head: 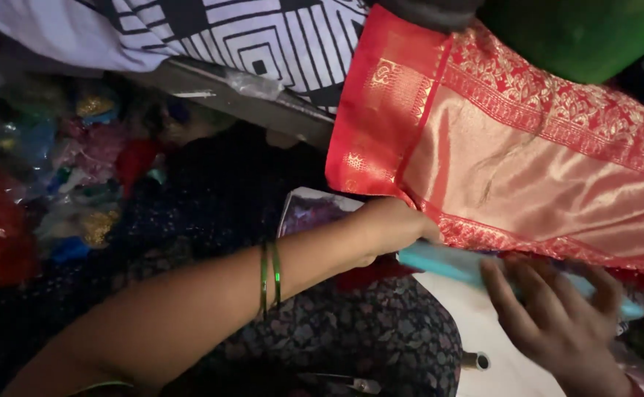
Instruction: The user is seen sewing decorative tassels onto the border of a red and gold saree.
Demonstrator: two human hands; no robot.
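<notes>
Below, left hand [391, 228] curled on the edge of red-and-gold silk cloth [527, 162]; right hand [557, 316] spread flat against turquoise strip [439, 261] just beneath that hold.

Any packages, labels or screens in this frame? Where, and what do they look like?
No screens or readable labels.
Clear plastic packets: heaped at left, crinkled, holding blue, pink, red and gold items; blurred.
Flat packet: just above the left hand, pale border, purple inside, half hidden.
Turquoise flat item: under the red-and-gold sari, touched by the right hand; kind unclear.
</notes>
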